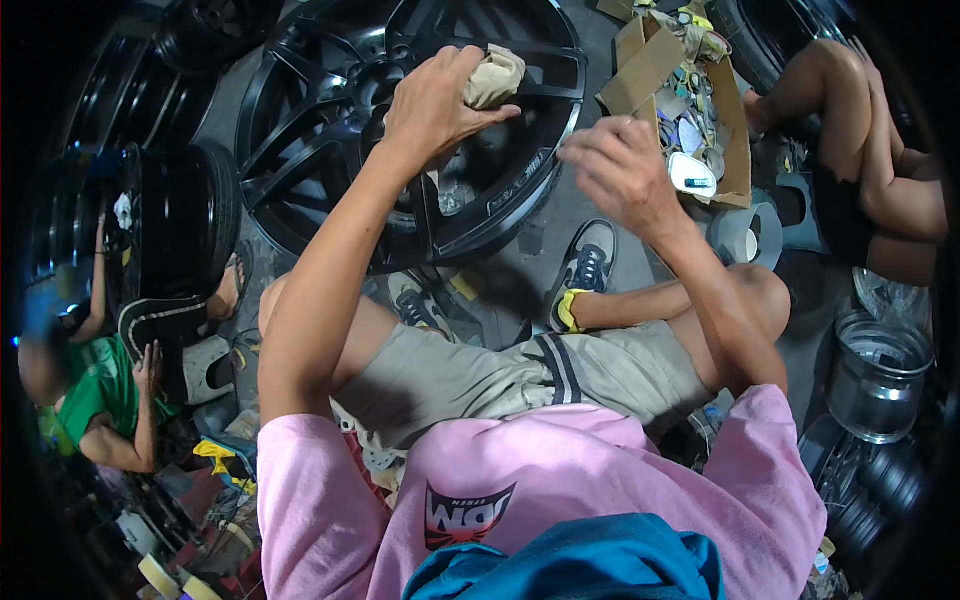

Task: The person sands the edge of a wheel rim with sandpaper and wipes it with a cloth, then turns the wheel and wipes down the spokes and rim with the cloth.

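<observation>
A large black spoked wheel rim (340, 125) lies in front of me, its glossy lip towards my knees. My left hand (430, 110) is over the spokes, closed on a crumpled beige cloth or paper (495, 78), with the thumb stretched out below it. To the right of the rim's edge, my right hand (625, 175) is raised with the fingers curled in; motion blurs the fingertips. Whatever it holds, if anything, cannot be made out. A gap shows between this hand and the rim.
An open cardboard box (735, 150) of tape rolls and scraps stands at right, a white lid (692, 175) at its near corner. Beside it is a grey container (745, 235). A silver metal cylinder (880, 375) sits far right. People sit left and right; more wheels (175, 215) stand left.
</observation>
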`<state>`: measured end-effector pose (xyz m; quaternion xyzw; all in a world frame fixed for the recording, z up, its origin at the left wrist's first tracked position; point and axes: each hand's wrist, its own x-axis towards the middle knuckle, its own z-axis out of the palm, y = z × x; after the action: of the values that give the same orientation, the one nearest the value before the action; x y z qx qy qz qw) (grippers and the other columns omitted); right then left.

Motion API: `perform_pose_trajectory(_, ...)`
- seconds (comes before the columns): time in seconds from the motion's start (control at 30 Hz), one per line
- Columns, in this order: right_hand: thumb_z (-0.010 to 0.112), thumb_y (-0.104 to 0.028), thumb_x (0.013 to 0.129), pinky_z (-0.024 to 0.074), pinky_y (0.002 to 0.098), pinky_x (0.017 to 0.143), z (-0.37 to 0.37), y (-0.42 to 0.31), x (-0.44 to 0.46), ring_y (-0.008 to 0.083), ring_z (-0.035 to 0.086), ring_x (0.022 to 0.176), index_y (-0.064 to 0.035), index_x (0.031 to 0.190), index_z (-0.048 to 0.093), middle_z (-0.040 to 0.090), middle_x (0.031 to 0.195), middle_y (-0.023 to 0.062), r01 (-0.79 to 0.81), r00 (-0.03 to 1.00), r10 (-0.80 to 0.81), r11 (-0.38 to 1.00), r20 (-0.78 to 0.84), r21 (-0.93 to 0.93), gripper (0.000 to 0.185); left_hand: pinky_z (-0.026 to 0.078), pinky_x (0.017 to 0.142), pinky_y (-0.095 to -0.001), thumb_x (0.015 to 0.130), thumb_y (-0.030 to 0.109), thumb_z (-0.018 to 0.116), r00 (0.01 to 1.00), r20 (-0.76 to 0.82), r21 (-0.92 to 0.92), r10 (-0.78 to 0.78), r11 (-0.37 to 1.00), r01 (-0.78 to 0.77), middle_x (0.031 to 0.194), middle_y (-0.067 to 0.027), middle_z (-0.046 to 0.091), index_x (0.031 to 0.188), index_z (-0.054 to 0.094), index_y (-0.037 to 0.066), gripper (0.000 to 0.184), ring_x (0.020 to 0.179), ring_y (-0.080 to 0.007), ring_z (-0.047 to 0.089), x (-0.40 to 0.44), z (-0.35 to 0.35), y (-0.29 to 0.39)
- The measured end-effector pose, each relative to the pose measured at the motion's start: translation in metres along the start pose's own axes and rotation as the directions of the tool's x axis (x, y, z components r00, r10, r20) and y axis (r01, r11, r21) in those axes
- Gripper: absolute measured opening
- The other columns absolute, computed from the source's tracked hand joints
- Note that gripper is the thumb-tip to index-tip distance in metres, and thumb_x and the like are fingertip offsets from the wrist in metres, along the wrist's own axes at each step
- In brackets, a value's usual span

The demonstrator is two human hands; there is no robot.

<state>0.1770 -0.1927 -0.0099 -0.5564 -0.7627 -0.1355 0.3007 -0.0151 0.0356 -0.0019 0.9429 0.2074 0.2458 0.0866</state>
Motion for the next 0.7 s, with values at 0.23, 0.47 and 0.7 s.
perform_pose_trajectory(0.23,0.084,-0.011,0.077,0.0484,0.0408,0.097,0.0,0.007,0.003,0.0236,0.065,0.113,-0.012,0.111,0.076,0.072,0.117,-0.0021,-0.024,1.0,0.024,1.0,0.017,-0.02,0.034,0.06,0.084,-0.0501,0.076,0.061,0.093,1.0,0.015,0.021,-0.001,1.0,0.001,0.107,-0.0125,0.07,0.119,0.067,0.011,0.071,0.102,-0.0376,0.073,-0.001,0.002,-0.002)
perform_pose_trajectory(0.47,0.084,-0.01,0.077,0.0482,0.0421,0.098,0.002,0.007,0.003,0.0241,0.064,0.115,-0.0124,0.108,0.076,0.071,0.115,-0.0011,-0.018,1.0,0.019,1.0,0.023,-0.01,0.032,0.06,0.085,-0.0511,0.076,0.061,0.093,1.0,-0.01,0.003,0.016,1.0,-0.016,0.108,-0.0132,0.07,0.122,0.067,0.013,0.071,0.103,-0.0382,0.073,-0.002,0.004,-0.003)
perform_pose_trajectory(0.7,0.084,-0.01,0.075,0.0475,0.0426,0.096,0.003,0.002,0.007,0.0239,0.065,0.111,-0.0125,0.105,0.077,0.071,0.113,-0.0007,0.018,1.0,-0.018,1.0,0.01,-0.013,0.031,0.059,0.083,-0.0495,0.08,0.06,0.091,1.0,0.008,0.02,0.008,1.0,-0.008,0.106,-0.0129,0.069,0.117,0.066,0.01,0.067,0.1,-0.0387,0.072,-0.006,0.002,-0.001)
